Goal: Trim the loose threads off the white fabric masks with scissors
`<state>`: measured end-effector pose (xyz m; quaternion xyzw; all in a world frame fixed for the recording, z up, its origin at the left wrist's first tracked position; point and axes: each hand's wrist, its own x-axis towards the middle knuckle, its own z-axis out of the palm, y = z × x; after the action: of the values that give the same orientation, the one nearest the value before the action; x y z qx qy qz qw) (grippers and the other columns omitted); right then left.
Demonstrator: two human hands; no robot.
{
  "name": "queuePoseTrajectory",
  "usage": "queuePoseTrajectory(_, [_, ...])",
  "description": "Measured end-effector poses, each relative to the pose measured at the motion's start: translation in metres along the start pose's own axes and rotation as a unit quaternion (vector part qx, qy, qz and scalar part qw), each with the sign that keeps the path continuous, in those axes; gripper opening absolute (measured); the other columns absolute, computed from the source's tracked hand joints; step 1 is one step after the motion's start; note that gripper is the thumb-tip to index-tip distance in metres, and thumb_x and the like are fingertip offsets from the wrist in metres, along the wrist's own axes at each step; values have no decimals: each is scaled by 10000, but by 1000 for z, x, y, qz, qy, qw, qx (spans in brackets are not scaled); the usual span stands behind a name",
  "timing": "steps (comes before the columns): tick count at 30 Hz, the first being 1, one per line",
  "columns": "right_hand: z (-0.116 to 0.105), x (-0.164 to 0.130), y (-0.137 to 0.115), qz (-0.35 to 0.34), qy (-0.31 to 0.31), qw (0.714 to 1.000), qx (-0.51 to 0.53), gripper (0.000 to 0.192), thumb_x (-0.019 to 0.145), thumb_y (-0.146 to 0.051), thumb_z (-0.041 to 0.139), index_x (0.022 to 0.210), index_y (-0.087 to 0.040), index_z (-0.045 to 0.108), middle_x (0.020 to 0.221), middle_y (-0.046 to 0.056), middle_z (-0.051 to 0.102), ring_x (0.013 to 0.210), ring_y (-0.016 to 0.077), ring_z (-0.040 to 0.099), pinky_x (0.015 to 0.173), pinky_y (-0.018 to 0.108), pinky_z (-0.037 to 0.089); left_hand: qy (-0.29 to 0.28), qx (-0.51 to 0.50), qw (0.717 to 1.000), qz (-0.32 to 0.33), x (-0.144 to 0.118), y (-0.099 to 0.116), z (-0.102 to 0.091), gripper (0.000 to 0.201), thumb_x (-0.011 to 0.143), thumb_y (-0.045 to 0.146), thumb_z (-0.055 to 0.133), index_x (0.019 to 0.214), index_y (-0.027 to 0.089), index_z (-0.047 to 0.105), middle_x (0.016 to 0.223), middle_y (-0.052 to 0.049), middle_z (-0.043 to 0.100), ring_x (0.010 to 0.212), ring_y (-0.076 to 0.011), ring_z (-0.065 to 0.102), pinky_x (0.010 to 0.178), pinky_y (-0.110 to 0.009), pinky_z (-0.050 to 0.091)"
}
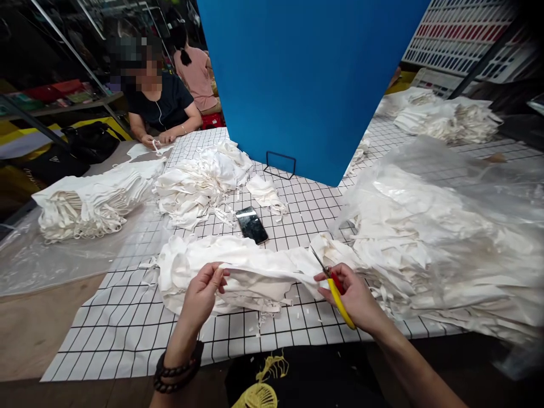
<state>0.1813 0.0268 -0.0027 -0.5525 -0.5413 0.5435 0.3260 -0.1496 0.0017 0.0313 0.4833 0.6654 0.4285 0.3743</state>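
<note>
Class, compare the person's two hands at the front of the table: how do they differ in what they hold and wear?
The left hand grips white cloth; the right hand holds yellow-handled snips. The left wrist wears dark bead bracelets; the right wrist is bare. Both hands are bare and rest over the same cloth on the grid-patterned table.

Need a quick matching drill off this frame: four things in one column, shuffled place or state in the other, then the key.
Things:
1. left hand
2. right hand
3. phone
4. blue board

Places or states:
A. upright on the checked cloth behind the piles
B. holds yellow-and-red snips
C. pinches the white fabric piece
D. flat, screen up, just past that piece

Pairs: 1-C, 2-B, 3-D, 4-A
</note>
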Motion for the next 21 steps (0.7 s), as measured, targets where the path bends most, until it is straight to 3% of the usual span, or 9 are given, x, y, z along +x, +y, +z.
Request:
queuePoseTrajectory(3, [6,1,1,-12,25,998,-62,380,703,-385,757,930,-229,496,1092,93,674,900,234,656,767,364,515,153,218,963,33,-12,6,0,308,823,432,598,934,159,684,1227,-155,524,1115,-323,525,818,-421,485])
queuePoseTrajectory(5, [9,5,4,-11,51,992,-119,331,700,-347,723,948,-232,536,1028,68,676,883,242,650,775,384,501,212,225,950,53,-26,14,13,299,820,416,613,974,168,675,1224,-158,527,1136,-329,511,827,-425,484])
queuePoseTrajectory(6, [10,7,6,-10,61,989,-138,300,698,-325,702,943,-232,555,977,55,677,876,244,646,782,389,492,175,182,967,42,-33,16,23,278,829,413,615,958,175,679,1115,-141,591,1036,-302,564,788,-399,493])
queuePoseTrajectory(8, [12,12,9,-5,66,988,-141,250,687,-301,677,900,-225,570,885,39,668,855,241,639,772,379,482,-23,35,999,-30,-44,17,50,263,844,423,614,850,174,697,802,-79,663,744,-224,615,664,-326,498])
queuePoseTrajectory(10, [11,14,9,0,53,992,-117,242,682,-330,678,846,-218,541,795,20,642,766,217,626,696,342,488,-234,-117,955,-138,-48,11,82,323,837,445,624,801,137,713,679,-61,676,576,-174,596,567,-278,478])
queuePoseTrajectory(11, [11,14,7,1,44,993,-106,259,690,-366,676,835,-218,522,750,4,619,691,194,606,638,319,486,-282,-173,927,-175,-47,8,98,335,821,443,647,836,116,719,720,-71,699,560,-159,599,559,-266,474])
queuePoseTrajectory(16, [3,9,-28,3,-103,989,108,272,763,-437,658,838,-206,535,546,-64,470,455,106,422,457,241,388,-262,-340,890,-157,-35,1,148,404,773,313,721,1133,138,664,1118,-114,692,1006,-223,644,891,-325,484])
queuePoseTrajectory(19, [1,14,-60,-7,-182,959,219,214,743,-352,706,735,-204,552,497,-61,478,444,97,414,448,225,363,-230,-460,847,-134,-29,7,152,350,758,293,721,1055,110,703,1111,-127,699,1109,-268,608,993,-378,437])
queuePoseTrajectory(21, [3,22,-81,-25,-195,949,247,176,727,-304,716,731,-200,573,475,-60,491,430,96,422,434,219,362,-198,-484,843,-128,-25,12,147,338,760,307,725,1040,118,708,1097,-108,708,1101,-255,614,1003,-370,438])
